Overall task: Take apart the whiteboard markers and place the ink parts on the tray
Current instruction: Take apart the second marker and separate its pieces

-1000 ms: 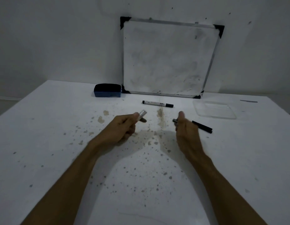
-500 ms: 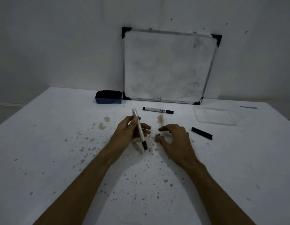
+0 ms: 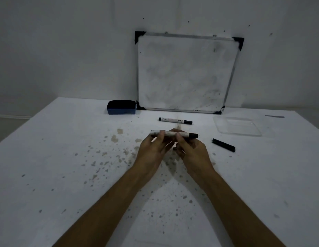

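White-barrelled marker (image 3: pixel 170 134) lay level at frame centre, gripped by the left hand (image 3: pixel 152 151) and right hand (image 3: pixel 192 150), fingers closed around it. Right of them, a black ink part (image 3: pixel 223 145) lay on the counter (image 3: pixel 66 157), near the clear tray (image 3: pixel 237 126).

**Bare forearms and hands, nothing worn**

Two forearms come in from the bottom edge of the head view, both uncovered all the way to that edge, so any sleeve lies out of sight. The left hand (image 3: pixel 151 150) and right hand (image 3: pixel 192 152) are bare. The forearms are slim and taper toward the wrists. Dim light blurs finer detail.
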`<state>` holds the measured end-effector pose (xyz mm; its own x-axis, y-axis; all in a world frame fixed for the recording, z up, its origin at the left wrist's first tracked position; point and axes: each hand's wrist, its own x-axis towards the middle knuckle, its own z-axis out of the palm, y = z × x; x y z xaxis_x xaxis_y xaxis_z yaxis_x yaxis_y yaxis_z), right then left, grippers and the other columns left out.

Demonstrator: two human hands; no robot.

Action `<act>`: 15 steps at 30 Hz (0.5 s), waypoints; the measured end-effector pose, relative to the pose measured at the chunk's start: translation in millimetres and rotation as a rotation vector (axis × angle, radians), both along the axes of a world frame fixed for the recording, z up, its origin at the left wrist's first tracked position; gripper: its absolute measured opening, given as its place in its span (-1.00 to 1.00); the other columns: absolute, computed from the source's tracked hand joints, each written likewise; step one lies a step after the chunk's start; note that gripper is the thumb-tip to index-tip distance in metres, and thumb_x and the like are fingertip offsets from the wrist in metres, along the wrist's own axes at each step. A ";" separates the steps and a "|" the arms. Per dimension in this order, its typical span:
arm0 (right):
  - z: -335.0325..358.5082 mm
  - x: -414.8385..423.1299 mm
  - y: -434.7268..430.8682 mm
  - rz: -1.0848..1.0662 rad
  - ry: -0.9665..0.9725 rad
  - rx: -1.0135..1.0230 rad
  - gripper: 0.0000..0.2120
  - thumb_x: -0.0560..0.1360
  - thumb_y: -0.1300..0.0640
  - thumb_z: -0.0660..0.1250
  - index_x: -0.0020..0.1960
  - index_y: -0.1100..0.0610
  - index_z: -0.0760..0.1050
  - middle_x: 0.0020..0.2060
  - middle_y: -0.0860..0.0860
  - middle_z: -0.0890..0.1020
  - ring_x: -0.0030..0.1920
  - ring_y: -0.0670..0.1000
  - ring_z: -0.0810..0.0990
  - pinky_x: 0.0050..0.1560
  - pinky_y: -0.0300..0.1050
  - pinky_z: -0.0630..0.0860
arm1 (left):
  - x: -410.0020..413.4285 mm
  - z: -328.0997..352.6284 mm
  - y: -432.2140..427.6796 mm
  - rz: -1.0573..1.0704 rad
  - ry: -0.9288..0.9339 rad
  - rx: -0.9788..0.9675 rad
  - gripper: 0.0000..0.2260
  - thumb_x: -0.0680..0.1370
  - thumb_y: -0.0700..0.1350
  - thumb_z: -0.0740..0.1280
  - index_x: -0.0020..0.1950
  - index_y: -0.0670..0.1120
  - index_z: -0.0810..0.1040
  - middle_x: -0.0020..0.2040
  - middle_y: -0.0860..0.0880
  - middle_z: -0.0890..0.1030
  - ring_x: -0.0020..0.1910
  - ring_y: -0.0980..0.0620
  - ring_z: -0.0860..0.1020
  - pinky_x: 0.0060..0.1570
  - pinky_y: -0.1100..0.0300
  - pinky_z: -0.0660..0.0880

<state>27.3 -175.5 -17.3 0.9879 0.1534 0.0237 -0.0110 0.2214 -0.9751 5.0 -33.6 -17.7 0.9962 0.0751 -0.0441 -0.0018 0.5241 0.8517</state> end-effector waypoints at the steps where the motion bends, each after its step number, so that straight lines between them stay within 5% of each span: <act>1: 1.8 -0.5 -1.0 -0.008 0.017 0.025 -0.73 0.60 0.04 0.38 0.23 0.13 0.65 -0.10 0.02 0.69 -0.17 -0.05 0.55 -0.03 -0.07 0.55 | -1.3 2.3 0.5 -0.020 0.014 -0.002 -0.63 0.72 -0.09 0.21 0.37 -0.37 0.51 0.29 -0.27 0.66 0.35 -0.20 0.61 0.39 -0.01 0.52; 5: 17.5 -3.8 -3.9 -0.038 0.016 0.139 -0.73 0.68 0.02 0.24 0.16 0.21 0.56 -0.18 0.05 0.60 -0.29 -0.08 0.54 -0.18 -0.09 0.54 | -3.7 9.4 12.3 -0.094 0.203 -0.362 -0.46 0.71 0.12 0.19 0.37 -0.36 0.50 0.34 -0.35 0.60 0.37 -0.27 0.57 0.43 -0.09 0.45; 11: 27.3 -19.5 -3.9 -0.237 -0.524 -0.190 -0.86 0.71 0.05 0.16 0.02 0.06 0.42 -0.35 -0.08 0.52 -0.41 -0.05 0.47 -0.41 -0.15 0.48 | -0.6 7.4 22.7 -0.168 0.244 -0.540 -0.48 0.75 0.04 0.04 0.39 -0.37 0.51 0.40 -0.36 0.55 0.34 -0.28 0.58 0.29 -0.09 0.53; 14: 6.3 -29.4 14.2 -0.064 -0.586 -0.584 -0.88 0.69 0.00 0.16 0.16 -0.02 0.42 -0.19 0.02 0.68 -0.28 -0.02 0.66 -0.26 -0.02 0.64 | -6.1 8.7 15.5 -0.227 0.260 -0.510 -0.48 0.76 0.03 0.01 0.43 -0.33 0.50 0.35 -0.35 0.59 0.11 -0.23 0.70 0.09 -0.02 0.65; 15: 1.5 -28.6 17.7 -0.058 -0.567 -0.635 -0.86 0.68 0.01 0.18 0.22 -0.03 0.42 -0.17 0.01 0.69 -0.23 -0.03 0.68 -0.21 -0.06 0.64 | -6.2 7.0 14.7 -0.229 0.270 -0.503 -0.48 0.76 0.02 0.01 0.45 -0.33 0.50 0.38 -0.35 0.57 0.20 -0.23 0.67 0.16 -0.02 0.62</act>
